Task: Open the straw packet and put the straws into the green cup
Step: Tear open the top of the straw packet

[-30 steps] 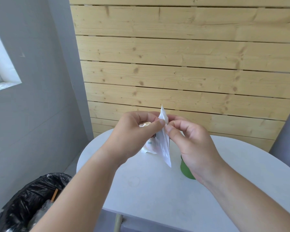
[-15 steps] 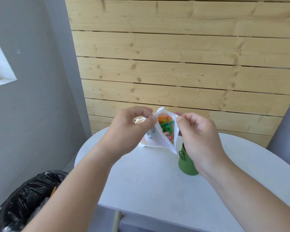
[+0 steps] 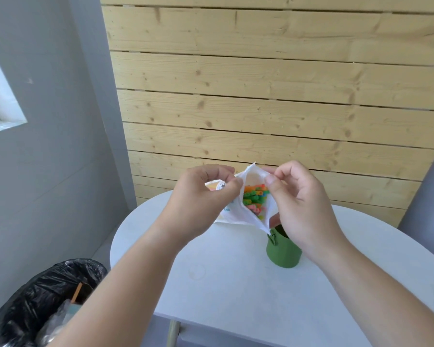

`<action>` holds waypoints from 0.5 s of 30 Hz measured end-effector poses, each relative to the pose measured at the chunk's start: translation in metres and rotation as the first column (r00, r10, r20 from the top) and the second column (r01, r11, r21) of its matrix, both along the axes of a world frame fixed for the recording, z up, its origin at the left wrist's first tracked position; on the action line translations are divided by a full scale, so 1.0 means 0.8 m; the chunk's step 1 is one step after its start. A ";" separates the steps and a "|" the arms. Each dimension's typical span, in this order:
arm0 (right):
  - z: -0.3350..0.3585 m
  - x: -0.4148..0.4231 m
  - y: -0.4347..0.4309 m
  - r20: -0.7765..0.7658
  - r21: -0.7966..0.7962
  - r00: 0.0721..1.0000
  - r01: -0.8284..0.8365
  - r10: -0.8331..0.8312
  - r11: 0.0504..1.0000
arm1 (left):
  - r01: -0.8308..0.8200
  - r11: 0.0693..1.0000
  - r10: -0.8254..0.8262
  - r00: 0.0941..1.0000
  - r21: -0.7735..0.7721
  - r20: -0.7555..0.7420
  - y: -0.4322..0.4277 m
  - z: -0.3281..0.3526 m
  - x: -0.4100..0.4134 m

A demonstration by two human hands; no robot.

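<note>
Between hands: straw packet (image 3: 238, 211) pulled open, coloured straws (image 3: 254, 197) visible inside. Left hand (image 3: 201, 199) pinches left edge, right hand (image 3: 301, 206) pinches right edge. Green cup (image 3: 282, 251) below right hand.

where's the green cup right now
The green cup stands on the white table, right of centre, just below the right hand and the packet.

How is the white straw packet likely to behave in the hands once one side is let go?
The straw packet looks like thin film, creased and pulled open between the left hand and right hand, so it would probably flop and close. It seems light, since fingertip pinches carry it. The loose coloured straws might slide out if the mouth tips downward.
</note>
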State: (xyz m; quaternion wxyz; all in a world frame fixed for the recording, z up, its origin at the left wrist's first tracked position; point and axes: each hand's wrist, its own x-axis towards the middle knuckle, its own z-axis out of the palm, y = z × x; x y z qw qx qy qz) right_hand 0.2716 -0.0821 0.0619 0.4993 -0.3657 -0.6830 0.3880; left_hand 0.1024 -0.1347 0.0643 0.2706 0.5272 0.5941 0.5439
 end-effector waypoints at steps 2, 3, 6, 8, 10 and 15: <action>-0.001 0.000 0.002 -0.058 -0.034 0.997 -0.044 0.042 0.998 | -0.024 0.999 0.021 0.997 0.036 0.068 0.000 0.000 0.004; -0.002 0.000 0.002 -0.083 -0.045 0.995 -0.059 0.055 0.997 | -0.035 0.999 0.031 0.995 0.040 0.094 -0.001 0.001 0.007; -0.002 0.001 0.005 -0.141 -0.079 0.989 -0.062 0.050 0.995 | -0.077 0.997 0.074 0.984 0.011 0.165 0.000 -0.001 0.011; -0.002 0.002 0.009 -0.189 -0.127 0.981 -0.062 0.037 0.990 | -0.083 0.995 0.091 0.974 -0.049 0.207 0.000 -0.002 0.011; -0.002 0.003 0.013 -0.239 -0.180 0.971 -0.062 0.018 0.982 | -0.044 0.988 0.081 0.966 -0.150 0.246 0.001 -0.004 0.009; 0.004 0.006 0.018 -0.430 -0.265 0.902 -0.164 0.036 0.950 | 0.058 0.932 0.050 0.957 -0.357 0.284 0.006 -0.020 0.012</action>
